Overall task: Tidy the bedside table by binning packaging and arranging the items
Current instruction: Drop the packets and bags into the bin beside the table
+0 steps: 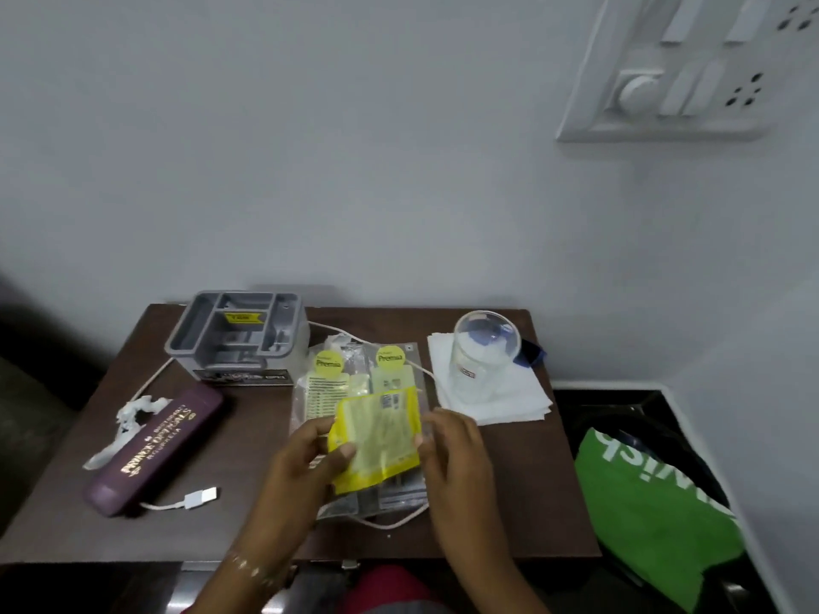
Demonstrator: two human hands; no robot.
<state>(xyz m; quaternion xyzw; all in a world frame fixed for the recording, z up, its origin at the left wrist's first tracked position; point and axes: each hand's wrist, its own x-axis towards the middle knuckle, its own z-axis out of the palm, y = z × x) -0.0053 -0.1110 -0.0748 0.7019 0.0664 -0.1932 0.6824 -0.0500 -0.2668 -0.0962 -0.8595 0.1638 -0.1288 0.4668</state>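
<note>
Step in hand: gathering packaging; left hand (306,454) and right hand (456,445) pinch the flat yellow plastic packet (379,440) by its edges; next, probably transfer it to the bin, not identifiable here.

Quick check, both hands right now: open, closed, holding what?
Left hand: pinches the yellow packet, thumb on top.
Right hand: touches the packet's right edge; whether it has a grip cannot be told.
</note>
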